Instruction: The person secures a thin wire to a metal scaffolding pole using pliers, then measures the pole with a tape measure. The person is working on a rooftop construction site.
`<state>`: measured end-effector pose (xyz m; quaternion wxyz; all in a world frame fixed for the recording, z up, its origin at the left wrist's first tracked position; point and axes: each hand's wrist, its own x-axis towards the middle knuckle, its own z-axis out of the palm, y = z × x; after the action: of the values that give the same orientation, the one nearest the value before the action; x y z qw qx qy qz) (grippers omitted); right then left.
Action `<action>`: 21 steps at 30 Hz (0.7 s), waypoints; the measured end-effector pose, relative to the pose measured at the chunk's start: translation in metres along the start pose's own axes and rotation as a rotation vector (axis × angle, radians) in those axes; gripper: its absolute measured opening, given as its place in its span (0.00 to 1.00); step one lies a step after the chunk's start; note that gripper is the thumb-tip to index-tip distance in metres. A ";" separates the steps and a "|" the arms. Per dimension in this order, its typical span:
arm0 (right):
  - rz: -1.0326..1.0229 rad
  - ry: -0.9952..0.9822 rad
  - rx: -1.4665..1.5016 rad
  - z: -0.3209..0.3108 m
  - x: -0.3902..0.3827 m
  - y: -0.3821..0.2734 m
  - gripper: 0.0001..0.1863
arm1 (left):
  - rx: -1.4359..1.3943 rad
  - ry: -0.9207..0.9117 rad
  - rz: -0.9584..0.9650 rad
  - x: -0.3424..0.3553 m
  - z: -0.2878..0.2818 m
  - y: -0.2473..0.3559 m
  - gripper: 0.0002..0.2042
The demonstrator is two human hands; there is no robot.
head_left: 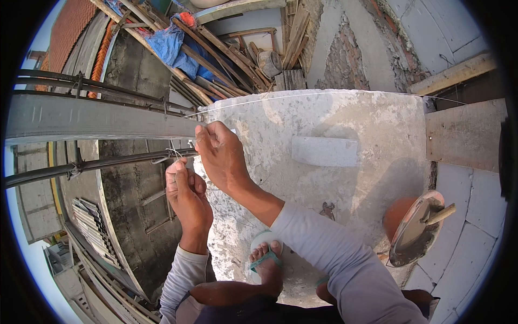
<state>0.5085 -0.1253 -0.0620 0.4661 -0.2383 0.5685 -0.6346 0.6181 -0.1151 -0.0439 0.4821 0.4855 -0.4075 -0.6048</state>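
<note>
My left hand [186, 197] is closed in a pinch on a thin white string [174, 150], just below the end of a long grey beam [102, 119]. The string loops near dark steel rods [108, 163] running under the beam. My right hand [222, 156] sits above and right of the left, its fingers curled against the beam's end. What those fingers hold is hidden. A taut white line [302, 95] stretches from near the beam along the far edge of the concrete slab [259, 205] to the right.
A pale flat block [325, 151] lies on the slab. To the right stand an orange bucket [398, 213] with a mortar-smeared top and a wooden board [467, 136]. Left of the slab's edge is a drop. Timber [221, 54] and blue tarp [170, 51] lie beyond. My sandalled foot [266, 259] is near the edge.
</note>
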 end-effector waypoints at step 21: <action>-0.029 -0.227 -0.572 -0.007 0.001 -0.045 0.17 | 0.206 0.073 0.288 0.024 0.000 -0.015 0.18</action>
<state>0.4881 -0.1261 -0.0216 0.4315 -0.4376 0.6649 -0.4246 0.6142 -0.1351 -0.0630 0.5261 0.4904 -0.5149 -0.4665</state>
